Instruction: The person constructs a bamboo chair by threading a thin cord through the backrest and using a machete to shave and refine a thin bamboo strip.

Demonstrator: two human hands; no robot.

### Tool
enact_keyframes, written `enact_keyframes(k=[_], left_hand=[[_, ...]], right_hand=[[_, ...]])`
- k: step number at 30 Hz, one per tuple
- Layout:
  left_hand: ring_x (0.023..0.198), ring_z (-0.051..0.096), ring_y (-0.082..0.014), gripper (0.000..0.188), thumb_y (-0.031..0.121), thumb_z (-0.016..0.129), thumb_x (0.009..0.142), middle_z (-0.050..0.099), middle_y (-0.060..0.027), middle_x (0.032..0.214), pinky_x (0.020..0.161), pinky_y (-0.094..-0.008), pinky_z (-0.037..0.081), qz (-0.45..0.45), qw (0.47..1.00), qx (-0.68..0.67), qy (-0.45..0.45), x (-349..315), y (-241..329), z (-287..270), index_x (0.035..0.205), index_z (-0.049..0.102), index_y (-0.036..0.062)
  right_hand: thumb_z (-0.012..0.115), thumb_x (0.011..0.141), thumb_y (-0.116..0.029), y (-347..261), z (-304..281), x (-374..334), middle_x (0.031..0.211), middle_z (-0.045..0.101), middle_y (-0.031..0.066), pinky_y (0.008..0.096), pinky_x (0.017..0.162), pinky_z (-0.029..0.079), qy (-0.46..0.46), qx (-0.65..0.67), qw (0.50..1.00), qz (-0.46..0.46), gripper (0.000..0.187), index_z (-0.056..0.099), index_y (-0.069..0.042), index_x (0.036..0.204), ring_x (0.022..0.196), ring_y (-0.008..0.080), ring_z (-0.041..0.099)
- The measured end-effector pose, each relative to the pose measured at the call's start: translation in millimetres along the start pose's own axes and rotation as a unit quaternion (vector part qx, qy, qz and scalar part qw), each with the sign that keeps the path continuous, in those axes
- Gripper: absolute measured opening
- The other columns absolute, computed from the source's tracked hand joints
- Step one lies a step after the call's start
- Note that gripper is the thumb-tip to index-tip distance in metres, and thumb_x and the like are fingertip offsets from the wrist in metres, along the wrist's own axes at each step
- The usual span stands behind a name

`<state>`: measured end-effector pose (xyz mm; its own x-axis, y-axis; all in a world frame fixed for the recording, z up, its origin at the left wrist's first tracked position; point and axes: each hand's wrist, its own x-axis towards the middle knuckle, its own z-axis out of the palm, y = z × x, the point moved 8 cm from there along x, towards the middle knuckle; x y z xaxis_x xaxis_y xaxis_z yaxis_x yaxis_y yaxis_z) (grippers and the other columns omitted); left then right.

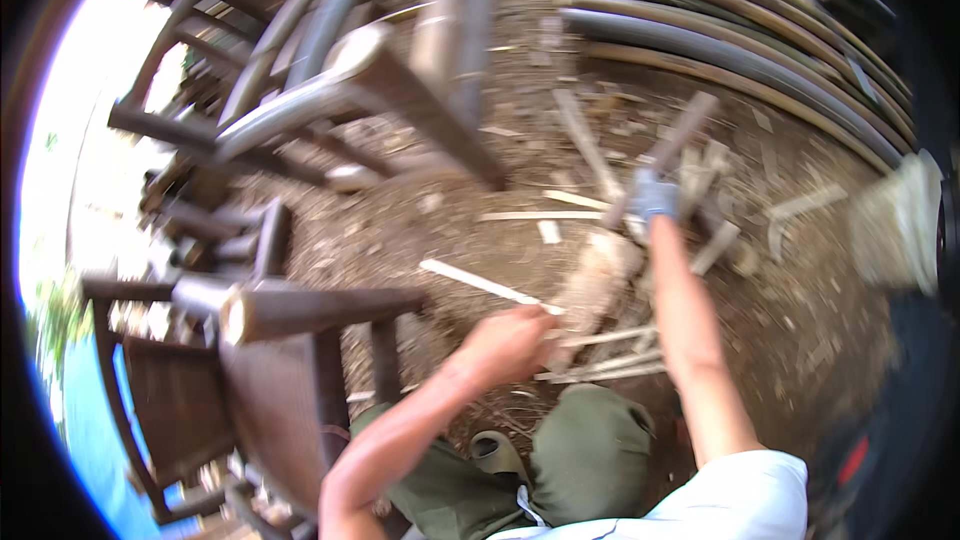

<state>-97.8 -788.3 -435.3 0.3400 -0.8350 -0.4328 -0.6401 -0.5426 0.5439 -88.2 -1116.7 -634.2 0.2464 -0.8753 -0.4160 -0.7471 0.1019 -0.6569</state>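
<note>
Two hands work over the dirt ground: the left hand has its fingers clamped on a thin pale strip, light, stiff, likely splintery, best gripped near its end. The right hand, raised, grips a blurred tool handle.

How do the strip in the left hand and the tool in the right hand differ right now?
The strip is pale, thin and flat; the tool is darker and thicker, with a rounder handle. The left hand holds the strip low, by one end, near the wood block; the right hand, in a bluish glove, holds the tool raised above the block. The strip looks sharp, the tool motion-blurred. Both are long, slanted and gripped.
</note>
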Motion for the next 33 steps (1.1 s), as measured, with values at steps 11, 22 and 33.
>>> enact_keyframes(k=[11,22,33], left_hand=[[0.139,0.043,-0.0403,0.084,0.047,0.062,0.096,0.034,-0.0331,0.153,0.116,-0.0447,0.036,-0.006,0.861,-0.273,0.429,35,-10,-88,0.150,0.028,-0.0085],[0.080,0.056,-0.0264,0.016,0.008,0.058,0.097,0.049,-0.0118,0.095,0.072,-0.0384,0.047,0.158,0.698,-0.199,0.669,14,84,-127,0.111,0.051,0.0016],[0.088,0.067,-0.0220,0.031,-0.002,0.069,0.087,0.063,-0.0093,0.104,0.075,-0.0354,0.056,0.097,0.790,-0.202,0.570,22,13,-92,0.115,0.059,0.0078]], right_hand=[[0.052,0.106,-0.026,-9,-30,-133,0.068,0.045,-0.0016,0.0243,0.045,0.028,-0.265,0.214,0.910,-0.237,0.023,0.057,-0.003,0.111,0.049,0.0053,0.036],[0.066,0.087,-0.024,115,-143,-207,0.128,0.059,0.0260,0.0447,0.100,0.047,-0.077,-0.152,0.915,-0.366,0.067,0.042,0.002,0.143,0.117,0.0380,0.059],[0.067,0.090,-0.035,227,-137,-254,0.120,0.063,0.0225,0.0430,0.097,0.050,-0.120,-0.206,0.920,-0.310,0.065,0.047,0.001,0.140,0.115,0.0362,0.061]])
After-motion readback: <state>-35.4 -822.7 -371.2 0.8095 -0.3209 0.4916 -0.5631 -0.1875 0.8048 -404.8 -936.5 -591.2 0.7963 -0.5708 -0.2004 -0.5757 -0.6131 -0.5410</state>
